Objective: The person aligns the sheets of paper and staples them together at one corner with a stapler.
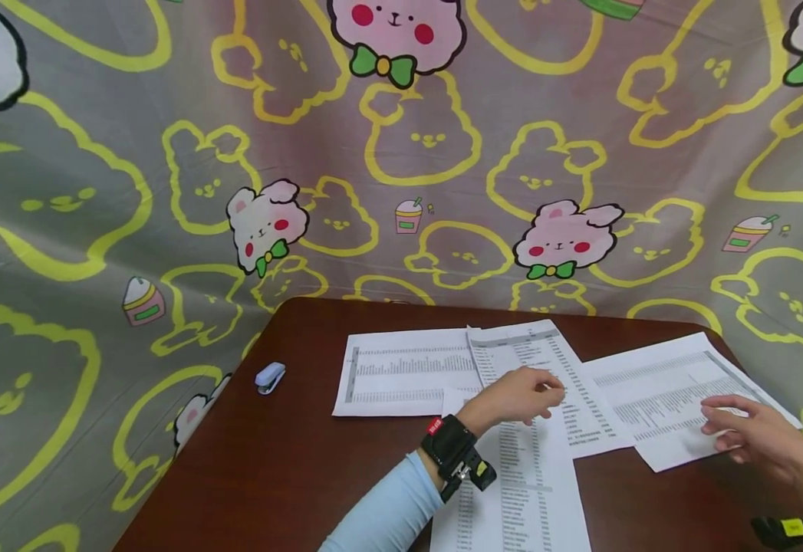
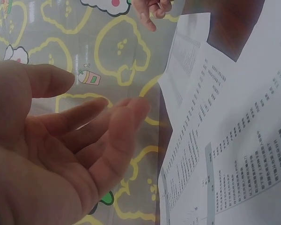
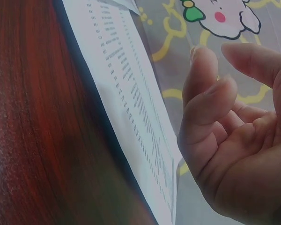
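Observation:
Above the middle printed sheet (image 1: 590,418) hovers my left hand (image 1: 517,395), its fingers loosely bent and holding nothing. In the left wrist view its thumb (image 2: 51,80) stands apart from the fingertips. My right hand (image 1: 753,433) is over the right printed sheet (image 1: 677,383), also holding nothing, its fingers relaxed and partly curled. The right wrist view shows a gap between the thumb (image 3: 253,56) and the forefinger. Nearest the front lies another printed sheet (image 1: 518,506), partly hidden by my left hand and wrist. A further printed sheet (image 1: 401,372) lies sideways at the back left.
A small pale stapler (image 1: 270,377) rests near the left edge of the dark brown table (image 1: 249,475). Behind the table hangs a grey cloth (image 1: 442,253) with cartoon figures. The sheets overlap one another in places.

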Demonstrator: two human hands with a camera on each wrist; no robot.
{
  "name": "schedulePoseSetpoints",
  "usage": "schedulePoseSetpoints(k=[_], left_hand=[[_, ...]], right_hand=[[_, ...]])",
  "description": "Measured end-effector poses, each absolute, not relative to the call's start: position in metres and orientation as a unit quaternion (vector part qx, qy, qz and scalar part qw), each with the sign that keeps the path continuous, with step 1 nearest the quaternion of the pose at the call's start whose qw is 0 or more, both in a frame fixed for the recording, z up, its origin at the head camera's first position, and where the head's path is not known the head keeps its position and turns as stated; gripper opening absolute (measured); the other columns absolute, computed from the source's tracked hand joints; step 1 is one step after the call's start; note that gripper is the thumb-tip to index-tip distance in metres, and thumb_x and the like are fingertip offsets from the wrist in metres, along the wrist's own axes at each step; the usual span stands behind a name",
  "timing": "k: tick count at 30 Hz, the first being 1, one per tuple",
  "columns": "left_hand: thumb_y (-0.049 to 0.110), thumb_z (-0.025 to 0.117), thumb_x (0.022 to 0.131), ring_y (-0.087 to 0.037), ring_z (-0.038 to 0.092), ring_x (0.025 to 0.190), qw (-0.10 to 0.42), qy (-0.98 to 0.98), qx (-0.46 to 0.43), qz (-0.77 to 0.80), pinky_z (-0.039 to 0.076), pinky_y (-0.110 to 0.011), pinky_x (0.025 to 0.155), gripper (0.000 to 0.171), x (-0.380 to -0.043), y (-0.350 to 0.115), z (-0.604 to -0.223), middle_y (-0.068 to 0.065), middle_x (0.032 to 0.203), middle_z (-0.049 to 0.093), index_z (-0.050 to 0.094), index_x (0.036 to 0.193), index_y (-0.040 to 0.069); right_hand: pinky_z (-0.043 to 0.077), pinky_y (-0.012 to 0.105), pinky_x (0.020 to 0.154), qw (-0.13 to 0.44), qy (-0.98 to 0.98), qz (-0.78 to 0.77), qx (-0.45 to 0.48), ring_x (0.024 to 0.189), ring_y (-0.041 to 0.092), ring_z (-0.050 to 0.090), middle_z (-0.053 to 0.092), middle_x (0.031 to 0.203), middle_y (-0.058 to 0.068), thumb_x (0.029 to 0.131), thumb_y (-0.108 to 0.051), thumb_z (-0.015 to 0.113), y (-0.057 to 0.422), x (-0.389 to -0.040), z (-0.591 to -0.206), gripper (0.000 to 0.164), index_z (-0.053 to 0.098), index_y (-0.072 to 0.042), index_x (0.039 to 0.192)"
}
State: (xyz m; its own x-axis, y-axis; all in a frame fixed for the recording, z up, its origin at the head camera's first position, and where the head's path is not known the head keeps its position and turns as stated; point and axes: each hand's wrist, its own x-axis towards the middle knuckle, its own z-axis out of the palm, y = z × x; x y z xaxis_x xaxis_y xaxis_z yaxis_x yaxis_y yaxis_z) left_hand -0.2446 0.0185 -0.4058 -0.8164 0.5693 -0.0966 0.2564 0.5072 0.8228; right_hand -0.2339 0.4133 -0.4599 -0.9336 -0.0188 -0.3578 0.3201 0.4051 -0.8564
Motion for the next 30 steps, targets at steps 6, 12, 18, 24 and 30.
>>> schedulePoseSetpoints(k=[6,12,18,24,30], left_hand=[[0.037,0.052,0.1,-0.005,0.067,0.087,0.184,0.85,0.257,0.422,0.052,-0.023,0.063,0.035,-0.245,0.018,-0.408,0.002,0.109,0.071,0.064,0.127,0.018],[0.039,0.051,0.101,-0.005,0.065,0.083,0.188,0.851,0.276,0.406,0.05,-0.019,0.068,0.039,-0.245,0.019,-0.408,0.001,0.119,0.069,0.06,0.133,0.018],[0.039,0.051,0.1,-0.01,0.068,0.089,0.197,0.85,0.275,0.404,0.051,-0.019,0.071,0.041,-0.245,0.019,-0.409,0.002,0.125,0.067,0.058,0.136,0.018],[0.04,0.05,0.1,-0.007,0.069,0.089,0.199,0.848,0.276,0.406,0.051,-0.019,0.073,0.044,-0.246,0.027,-0.411,0.002,0.126,0.067,0.056,0.139,0.019],[0.04,0.05,0.1,-0.01,0.069,0.089,0.206,0.844,0.279,0.41,0.051,-0.019,0.075,0.046,-0.249,0.035,-0.406,0.002,0.129,0.066,0.053,0.142,0.02]], right_hand=[[0.052,0.029,0.055,0.166,0.81,-0.557,0.082,0.064,0.016,0.066,0.071,0.084,-0.001,0.098,-0.031,0.06,0.414,-0.231,-0.463,0.014,0.059,-0.026,0.11],[0.052,0.029,0.055,0.149,0.817,-0.551,0.085,0.064,0.018,0.067,0.071,0.084,-0.002,0.098,-0.034,0.06,0.413,-0.228,-0.461,0.029,0.057,-0.015,0.12],[0.052,0.028,0.055,0.15,0.819,-0.547,0.083,0.064,0.017,0.066,0.071,0.084,-0.002,0.098,-0.033,0.059,0.414,-0.227,-0.459,0.027,0.058,-0.015,0.118],[0.052,0.029,0.055,0.147,0.833,-0.527,0.081,0.064,0.017,0.066,0.07,0.083,-0.002,0.099,-0.036,0.056,0.418,-0.226,-0.461,0.053,0.045,0.007,0.13],[0.053,0.028,0.058,0.131,0.846,-0.509,0.095,0.066,0.02,0.067,0.07,0.083,-0.005,0.098,-0.041,0.055,0.422,-0.231,-0.458,0.064,0.04,0.011,0.132]])
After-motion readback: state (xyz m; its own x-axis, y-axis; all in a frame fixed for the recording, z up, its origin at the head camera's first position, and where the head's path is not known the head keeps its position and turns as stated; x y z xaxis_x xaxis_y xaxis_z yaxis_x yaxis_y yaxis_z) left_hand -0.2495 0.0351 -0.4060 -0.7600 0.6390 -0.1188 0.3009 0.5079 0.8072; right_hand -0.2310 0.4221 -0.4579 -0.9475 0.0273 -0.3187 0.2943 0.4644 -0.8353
